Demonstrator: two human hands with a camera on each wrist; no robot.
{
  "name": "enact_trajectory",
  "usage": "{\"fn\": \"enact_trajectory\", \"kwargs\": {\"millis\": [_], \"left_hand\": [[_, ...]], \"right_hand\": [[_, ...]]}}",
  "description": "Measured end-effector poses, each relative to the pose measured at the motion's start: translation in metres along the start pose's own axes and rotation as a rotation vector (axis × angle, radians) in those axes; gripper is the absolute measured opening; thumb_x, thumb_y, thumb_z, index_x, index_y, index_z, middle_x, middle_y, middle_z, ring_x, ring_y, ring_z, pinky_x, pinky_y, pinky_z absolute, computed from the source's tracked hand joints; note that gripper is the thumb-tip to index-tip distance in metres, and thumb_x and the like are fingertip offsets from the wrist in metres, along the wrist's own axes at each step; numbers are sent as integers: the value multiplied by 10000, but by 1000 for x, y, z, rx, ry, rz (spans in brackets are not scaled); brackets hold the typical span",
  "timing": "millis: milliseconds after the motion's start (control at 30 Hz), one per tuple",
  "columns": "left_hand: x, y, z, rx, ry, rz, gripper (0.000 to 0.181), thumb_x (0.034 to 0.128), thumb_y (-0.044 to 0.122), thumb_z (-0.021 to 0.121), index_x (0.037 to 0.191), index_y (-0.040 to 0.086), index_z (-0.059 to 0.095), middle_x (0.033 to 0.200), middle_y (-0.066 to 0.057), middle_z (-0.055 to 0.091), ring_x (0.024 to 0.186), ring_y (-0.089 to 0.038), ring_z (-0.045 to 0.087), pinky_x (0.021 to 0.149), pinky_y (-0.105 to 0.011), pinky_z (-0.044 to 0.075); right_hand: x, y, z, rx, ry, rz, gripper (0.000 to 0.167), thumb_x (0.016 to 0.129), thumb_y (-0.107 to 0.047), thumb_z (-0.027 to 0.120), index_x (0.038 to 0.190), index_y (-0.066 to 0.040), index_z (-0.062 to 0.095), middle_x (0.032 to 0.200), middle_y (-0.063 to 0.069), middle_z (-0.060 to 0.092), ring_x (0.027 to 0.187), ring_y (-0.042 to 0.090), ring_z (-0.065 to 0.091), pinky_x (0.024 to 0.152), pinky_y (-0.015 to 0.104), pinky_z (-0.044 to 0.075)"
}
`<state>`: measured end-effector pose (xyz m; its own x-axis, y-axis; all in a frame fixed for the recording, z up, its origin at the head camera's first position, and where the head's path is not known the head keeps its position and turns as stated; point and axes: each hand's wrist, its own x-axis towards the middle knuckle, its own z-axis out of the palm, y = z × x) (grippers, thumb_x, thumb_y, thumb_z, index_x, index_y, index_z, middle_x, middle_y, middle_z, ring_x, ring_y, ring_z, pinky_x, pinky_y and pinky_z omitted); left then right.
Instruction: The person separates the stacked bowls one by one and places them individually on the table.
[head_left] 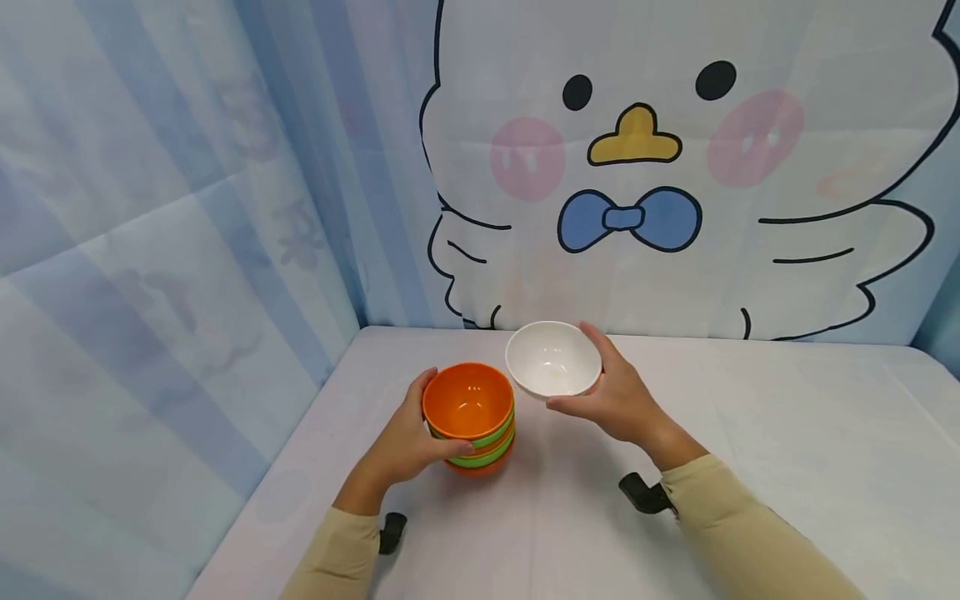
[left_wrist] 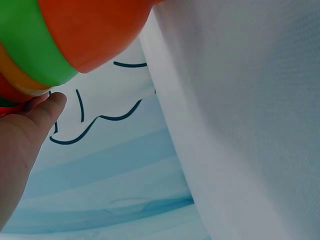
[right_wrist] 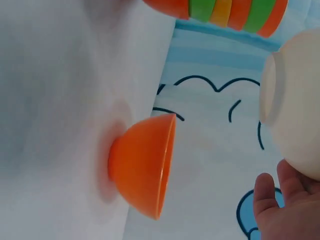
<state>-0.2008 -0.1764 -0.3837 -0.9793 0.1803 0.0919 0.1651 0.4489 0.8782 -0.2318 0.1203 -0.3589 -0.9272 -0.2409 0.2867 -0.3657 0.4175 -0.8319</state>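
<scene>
A stack of nested orange and green bowls (head_left: 468, 400) stands on the table, an orange one on top. My left hand (head_left: 405, 454) grips its near left side, thumb in front and fingers behind; part of this hand (left_wrist: 25, 135) shows in the left wrist view. To the right of the stack, a white bowl (head_left: 552, 358) is in my right hand (head_left: 622, 400), held by the rim side between thumb and fingers, above the table. Beneath it a single orange bowl (right_wrist: 142, 165) stands upright on the table in the right wrist view, almost wholly hidden in the head view.
The white-covered table (head_left: 787, 467) reaches a back edge close behind the bowls. A curtain with a cartoon figure (head_left: 630, 275) hangs behind it, and a blue striped curtain (head_left: 150, 292) hangs on the left. Dark straps (head_left: 647, 493) show at the wrists.
</scene>
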Motion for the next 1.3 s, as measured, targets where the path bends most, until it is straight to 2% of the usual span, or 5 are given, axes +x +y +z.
{"fn": "enact_trajectory", "kwargs": {"millis": [167, 500, 767, 1300], "left_hand": [[0, 1, -1, 1, 2, -8, 1147, 726, 232, 915, 1572, 19, 171, 1505, -138, 419, 1320, -326, 462, 1041, -525, 440], [-1, 2, -2, 22, 0, -20, 1138, 724, 250, 916, 1570, 38, 186, 1509, -138, 417, 1325, -329, 458, 1053, -531, 426], [-1, 3, -3, 14, -17, -6, 1138, 732, 240, 910, 1570, 23, 171, 1516, -142, 406, 1339, -326, 444, 1077, -533, 398], [0, 0, -2, 16, -15, 1, 1138, 733, 261, 910, 1570, 26, 176, 1508, -132, 419, 1341, -317, 442, 1071, -530, 407]], "right_hand": [[-6, 15, -18, -53, 50, 32, 1105, 748, -274, 894, 1577, -38, 204, 1495, 233, 388, 1255, 438, 461, 938, 573, 505], [-10, 53, -48, -147, 85, 148, 1143, 794, -374, 852, 1585, -2, 116, 1519, 304, 312, 1272, 493, 409, 977, 628, 453], [-9, 74, -58, -196, 85, 206, 1148, 810, -425, 825, 1579, 21, 98, 1511, 335, 297, 1258, 511, 404, 974, 650, 440], [-6, 99, -69, -244, 110, 288, 1186, 827, -513, 780, 1563, 67, 53, 1503, 377, 265, 1256, 538, 376, 1001, 688, 383]]}}
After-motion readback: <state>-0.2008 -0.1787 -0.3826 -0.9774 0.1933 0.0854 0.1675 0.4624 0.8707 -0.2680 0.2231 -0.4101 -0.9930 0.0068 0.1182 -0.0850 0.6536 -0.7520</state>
